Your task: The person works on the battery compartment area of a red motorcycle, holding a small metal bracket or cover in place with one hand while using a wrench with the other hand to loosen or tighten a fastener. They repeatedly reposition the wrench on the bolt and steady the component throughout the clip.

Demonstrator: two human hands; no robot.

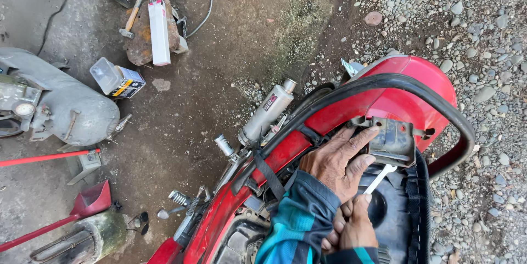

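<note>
A red motorcycle rear (417,77), cut off at the bottom edge, leaves open gravel to its right, while the left hand (335,165) presses spread fingers on a grey metal bracket (392,143) and the right hand (357,225), partly hidden, closes around a white-handled tool (380,179).
</note>
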